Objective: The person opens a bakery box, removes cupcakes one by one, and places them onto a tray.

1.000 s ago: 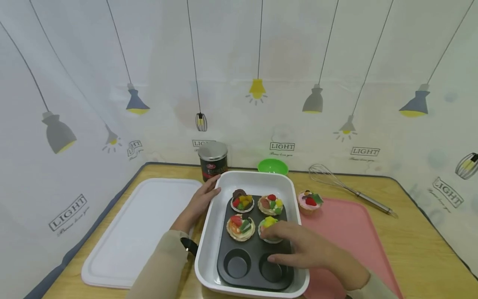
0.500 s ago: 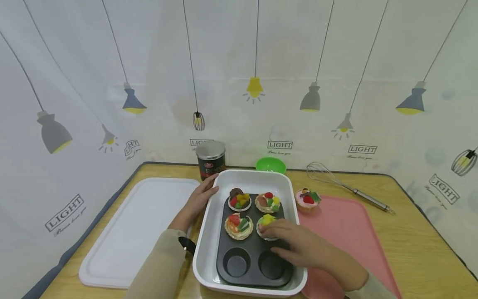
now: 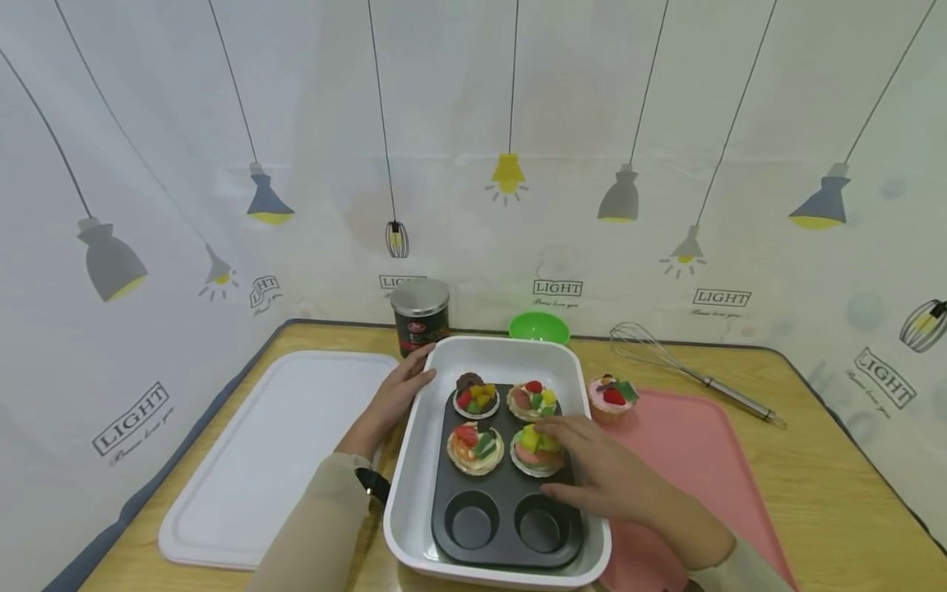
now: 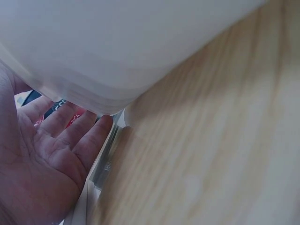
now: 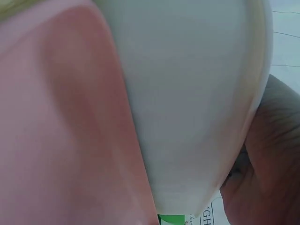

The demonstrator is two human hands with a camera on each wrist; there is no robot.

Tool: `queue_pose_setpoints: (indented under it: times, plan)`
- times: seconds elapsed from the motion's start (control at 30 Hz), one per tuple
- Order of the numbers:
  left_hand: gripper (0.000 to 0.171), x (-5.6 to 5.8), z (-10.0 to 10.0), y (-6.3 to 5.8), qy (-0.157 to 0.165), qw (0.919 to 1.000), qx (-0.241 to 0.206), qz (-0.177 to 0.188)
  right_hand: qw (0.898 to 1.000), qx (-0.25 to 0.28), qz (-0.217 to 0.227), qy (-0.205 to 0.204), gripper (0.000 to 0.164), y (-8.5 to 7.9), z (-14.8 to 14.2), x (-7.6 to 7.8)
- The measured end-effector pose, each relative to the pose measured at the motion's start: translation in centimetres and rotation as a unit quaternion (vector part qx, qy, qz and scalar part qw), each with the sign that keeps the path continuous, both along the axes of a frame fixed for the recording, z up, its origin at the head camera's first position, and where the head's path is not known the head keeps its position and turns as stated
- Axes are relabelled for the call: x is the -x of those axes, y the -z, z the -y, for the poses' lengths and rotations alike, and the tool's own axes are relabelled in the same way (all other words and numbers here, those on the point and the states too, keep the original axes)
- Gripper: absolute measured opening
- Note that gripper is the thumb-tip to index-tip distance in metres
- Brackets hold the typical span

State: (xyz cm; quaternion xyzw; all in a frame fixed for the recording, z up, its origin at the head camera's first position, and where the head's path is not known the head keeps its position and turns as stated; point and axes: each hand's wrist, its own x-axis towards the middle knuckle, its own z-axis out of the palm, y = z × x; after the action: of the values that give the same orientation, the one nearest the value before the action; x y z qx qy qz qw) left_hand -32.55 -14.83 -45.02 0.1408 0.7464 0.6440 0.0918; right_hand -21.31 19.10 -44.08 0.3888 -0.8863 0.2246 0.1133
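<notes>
A dark muffin tin (image 3: pixel 510 501) lies in a white deep tray (image 3: pixel 413 477). Fruit-topped tartlets sit in its far and middle cups; the two near cups show their dark bottoms. My right hand (image 3: pixel 617 477) hovers over the tray's right rim, fingertips by the upper right edge of a tartlet with yellow topping (image 3: pixel 534 459); whether they touch it I cannot tell. Along the tray's left side rests my left hand (image 3: pixel 392 403), its fingers (image 4: pixel 61 122) extended against the outer wall in the left wrist view. In the right wrist view, part of the right hand (image 5: pixel 276 154) shows beyond the tray.
Left of the tray lies a white board (image 3: pixel 274 452), and to its right a pink board (image 3: pixel 688 460) with a pink-topped cupcake (image 3: pixel 612 399) at its far corner. Behind stand a black tin with a silver lid (image 3: pixel 422 316), a green bowl (image 3: pixel 538 329) and a whisk (image 3: pixel 688 374).
My right hand has drawn back slightly to the right and uncovered the yellow-topped tartlet, which it partly covered before. The left hand stays at the tray's side.
</notes>
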Motion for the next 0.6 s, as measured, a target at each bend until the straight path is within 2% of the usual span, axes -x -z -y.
queue_pose_setpoints:
  times: [0.1, 0.23, 0.37, 0.47, 0.6]
  plan:
    - [0.058, -0.1, 0.0, 0.1, 0.0, 1.0, -0.002, 0.001, 0.999, -0.017, 0.022, 0.02, 0.074, 0.0, 0.0, -0.1]
    - [0.058, -0.2, 0.0, 0.1, -0.002, 1.0, -0.001, 0.0, 0.999, -0.025, 0.018, 0.031, 0.076, 0.1, 0.1, -0.1]
    - [0.058, -0.1, -0.1, 0.1, -0.002, 1.0, 0.002, -0.002, 0.999, -0.024, 0.005, 0.029, 0.066, 0.3, 0.2, -0.2]
    - [0.058, 0.5, 0.0, 0.8, -0.004, 1.0, -0.002, 0.002, 1.0, -0.018, -0.004, 0.02, 0.059, 0.4, 0.3, -0.2]
    - [0.058, 1.3, 0.1, 2.3, -0.014, 0.9999, -0.01, 0.004, 1.0, -0.019, -0.012, 0.011, 0.058, 0.6, 0.3, 0.0]
